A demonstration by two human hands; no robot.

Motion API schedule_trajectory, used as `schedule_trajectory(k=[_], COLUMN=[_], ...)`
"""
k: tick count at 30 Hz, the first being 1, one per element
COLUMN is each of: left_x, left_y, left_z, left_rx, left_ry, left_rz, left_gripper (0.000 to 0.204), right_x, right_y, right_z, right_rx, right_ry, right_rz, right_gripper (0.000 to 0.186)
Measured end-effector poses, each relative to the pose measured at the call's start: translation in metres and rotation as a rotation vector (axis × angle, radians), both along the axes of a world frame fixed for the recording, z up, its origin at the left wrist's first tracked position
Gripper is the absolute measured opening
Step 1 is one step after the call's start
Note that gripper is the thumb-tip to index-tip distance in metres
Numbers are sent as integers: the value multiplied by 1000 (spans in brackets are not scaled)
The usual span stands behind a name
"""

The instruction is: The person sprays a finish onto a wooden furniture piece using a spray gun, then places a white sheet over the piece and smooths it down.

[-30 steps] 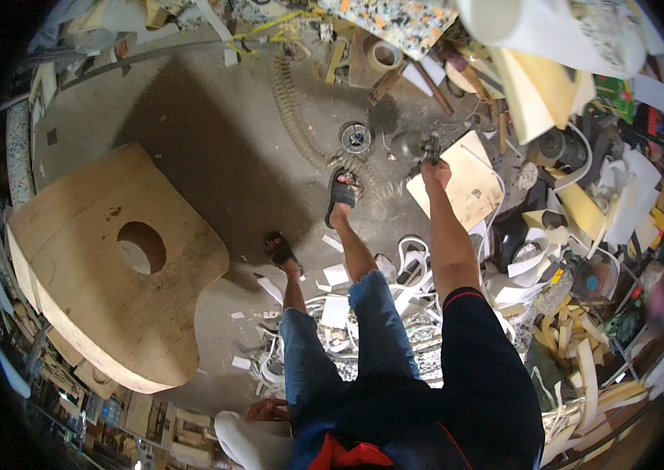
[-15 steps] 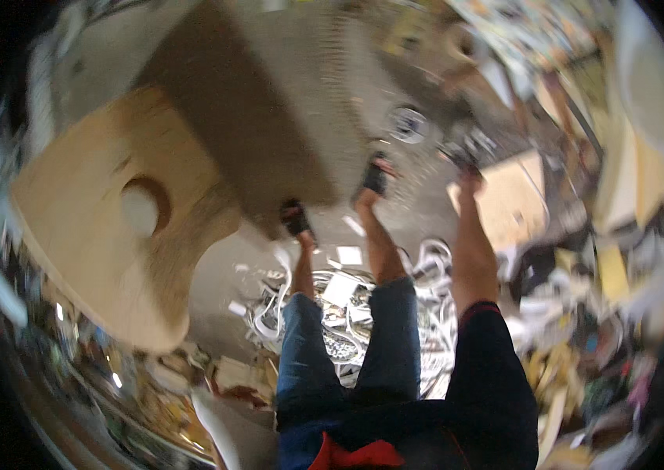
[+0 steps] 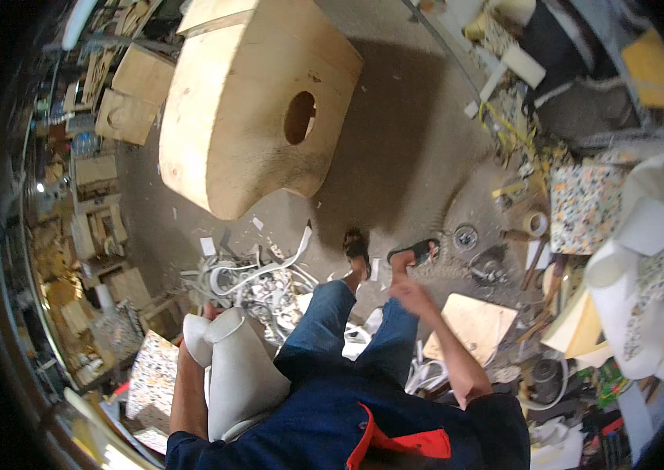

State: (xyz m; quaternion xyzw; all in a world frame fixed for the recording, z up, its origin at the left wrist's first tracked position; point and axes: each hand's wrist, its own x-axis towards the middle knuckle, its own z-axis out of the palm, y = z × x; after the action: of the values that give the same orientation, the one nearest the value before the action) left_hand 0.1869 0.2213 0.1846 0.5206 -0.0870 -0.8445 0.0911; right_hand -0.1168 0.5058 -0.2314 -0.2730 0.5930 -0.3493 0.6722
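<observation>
A white, bent sheet of foam (image 3: 249, 372) is tucked between my left arm and my body. My left hand (image 3: 209, 312) is at its upper end, mostly hidden behind the foam, and appears to grip it. My right hand (image 3: 412, 296) hangs in front of my right knee, away from any object. Motion smears its fingers, so their pose is unclear. Beyond my feet stands a large plywood frame (image 3: 238, 117) with a round hole in its side and a curved lower edge.
White strip scraps (image 3: 257, 274) lie on the floor at my feet. A square plywood board (image 3: 473, 325) is by my right side. Speckled foam blocks (image 3: 586, 207) and white foam rolls (image 3: 614, 290) are piled at the right. Wooden pieces (image 3: 124, 110) stand along the left.
My view has swung left, so the plywood frame now appears nearer the middle. My right arm has drawn back, and my left arm with the white foam has come into view.
</observation>
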Motion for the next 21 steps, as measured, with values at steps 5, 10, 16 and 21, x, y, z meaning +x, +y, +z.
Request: schedule_trajectory(k=[5,10,16,21], left_x=[6,101,219,257], left_y=[28,62,172,247], left_z=[83,134,159,160], left_rx=[-553,-748,-863,-1020], left_ry=[-73,-86,-460,-580], left_rz=[-215,110,442,370], left_gripper=[122,134,144,142], right_x=[77,171,277,324], right_y=[-146,-200,-213,-265], right_z=[273,374,391,412], right_rx=[-491,-505,-605,-1098], right_ry=[-321,-383,-73,196], right_rz=[656,1083,1239,1003], right_gripper=[91,97,38,20])
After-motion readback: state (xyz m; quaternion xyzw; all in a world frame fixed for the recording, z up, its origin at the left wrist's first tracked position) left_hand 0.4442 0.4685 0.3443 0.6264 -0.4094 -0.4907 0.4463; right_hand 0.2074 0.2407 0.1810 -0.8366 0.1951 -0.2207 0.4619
